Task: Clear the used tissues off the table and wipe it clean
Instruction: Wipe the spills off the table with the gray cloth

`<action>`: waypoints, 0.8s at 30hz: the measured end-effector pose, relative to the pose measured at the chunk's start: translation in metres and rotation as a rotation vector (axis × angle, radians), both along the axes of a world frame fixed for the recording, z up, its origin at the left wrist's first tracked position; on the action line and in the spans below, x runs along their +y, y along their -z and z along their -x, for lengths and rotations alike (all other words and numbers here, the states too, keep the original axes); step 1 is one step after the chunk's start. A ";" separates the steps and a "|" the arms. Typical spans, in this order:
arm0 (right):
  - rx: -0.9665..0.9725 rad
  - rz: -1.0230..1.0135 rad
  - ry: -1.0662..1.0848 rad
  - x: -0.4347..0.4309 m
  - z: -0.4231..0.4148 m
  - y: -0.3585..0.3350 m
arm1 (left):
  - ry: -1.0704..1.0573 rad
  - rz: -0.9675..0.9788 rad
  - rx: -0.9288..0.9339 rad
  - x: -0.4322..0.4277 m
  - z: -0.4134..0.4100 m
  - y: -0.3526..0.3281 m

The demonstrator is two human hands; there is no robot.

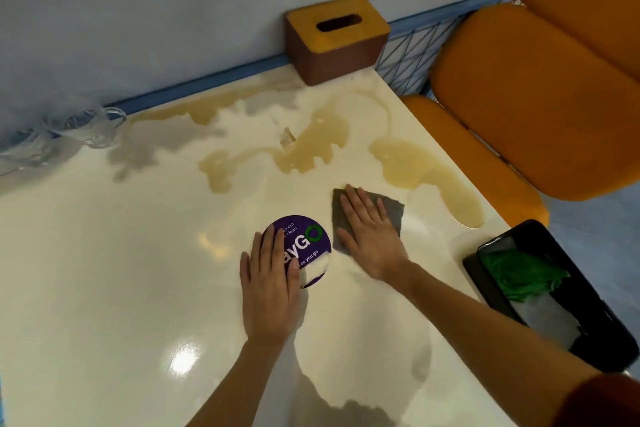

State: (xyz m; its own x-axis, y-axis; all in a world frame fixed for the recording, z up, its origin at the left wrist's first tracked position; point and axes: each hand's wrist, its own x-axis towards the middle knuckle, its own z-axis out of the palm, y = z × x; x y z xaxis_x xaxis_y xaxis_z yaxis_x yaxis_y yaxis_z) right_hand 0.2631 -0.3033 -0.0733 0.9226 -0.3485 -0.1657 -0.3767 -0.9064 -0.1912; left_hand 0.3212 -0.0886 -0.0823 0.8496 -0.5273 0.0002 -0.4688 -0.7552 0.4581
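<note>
Two bare forearms reach in over the near edge of the glossy cream bench (104, 288). The left hand (270, 288) lies flat with fingers straight on a round purple printed disc (304, 239), probably as a brace. The right hand (370, 236) is spread wide, its palm pressing a square grey cloth (393, 208) just short of the tan liquid spill (311, 149). White used tissues (550, 319) appear to be in the black bin (485, 284) at the right edge. To wipe well, press evenly and sweep from the bench edge inward so nothing runs off. Refold the cloth once it is soaked.
</note>
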 end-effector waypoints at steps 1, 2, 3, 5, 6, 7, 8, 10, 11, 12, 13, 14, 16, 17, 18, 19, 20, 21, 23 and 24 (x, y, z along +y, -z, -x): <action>0.014 -0.012 -0.107 -0.009 -0.001 -0.001 | 0.009 -0.010 0.004 0.000 -0.001 0.000; 0.018 -0.014 -0.132 -0.017 -0.004 -0.001 | 0.015 -0.018 0.009 -0.001 -0.001 0.000; 0.008 -0.014 -0.068 -0.020 -0.007 -0.001 | 0.017 -0.029 0.008 -0.002 -0.001 -0.002; -0.036 -0.019 0.121 -0.014 -0.020 -0.001 | 0.012 -0.048 0.007 -0.006 -0.001 -0.005; -0.037 -0.016 0.109 -0.008 -0.024 -0.001 | 0.011 -0.053 0.007 -0.006 0.000 -0.007; -0.023 -0.005 0.000 -0.005 -0.026 -0.001 | 0.014 -0.060 0.007 -0.006 0.000 -0.007; 0.003 0.010 -0.147 -0.007 -0.025 0.000 | 0.022 -0.071 0.006 -0.004 0.000 -0.006; 0.028 0.014 -0.311 -0.025 -0.025 -0.003 | 0.029 -0.098 0.000 -0.003 0.000 -0.007; 0.017 0.009 -0.261 -0.031 -0.030 -0.002 | 0.029 -0.105 0.001 -0.004 -0.001 -0.007; -0.002 -0.011 -0.131 -0.033 -0.036 -0.001 | 0.028 -0.107 0.009 -0.004 -0.001 -0.007; -0.009 -0.028 0.004 -0.030 -0.043 -0.001 | 0.028 -0.107 0.019 -0.004 -0.001 -0.006; -0.006 -0.033 0.064 -0.024 -0.047 0.000 | 0.030 -0.106 0.022 -0.004 -0.001 -0.005; 0.051 -0.018 -0.097 -0.023 -0.041 -0.002 | 0.030 -0.103 0.023 -0.001 -0.002 -0.003; 0.085 -0.008 -0.255 -0.031 -0.033 -0.004 | 0.027 -0.102 0.027 0.000 -0.003 -0.002; 0.119 -0.002 -0.406 -0.044 -0.025 -0.010 | 0.022 -0.101 0.035 0.002 -0.005 -0.001; 0.156 0.002 -0.522 -0.057 -0.018 -0.015 | 0.011 -0.094 0.045 0.002 -0.005 0.000; 0.187 -0.003 -0.603 -0.071 -0.014 -0.020 | -0.004 -0.077 0.055 0.002 -0.006 0.001; 0.218 -0.013 -0.661 -0.081 -0.010 -0.023 | -0.030 -0.052 0.064 0.002 -0.006 0.000; 0.267 -0.026 -0.772 -0.095 -0.007 -0.029 | -0.110 0.016 0.071 -0.007 -0.004 -0.006; 0.288 -0.033 -0.836 -0.102 -0.006 -0.031 | -0.148 0.045 0.067 -0.017 0.000 -0.010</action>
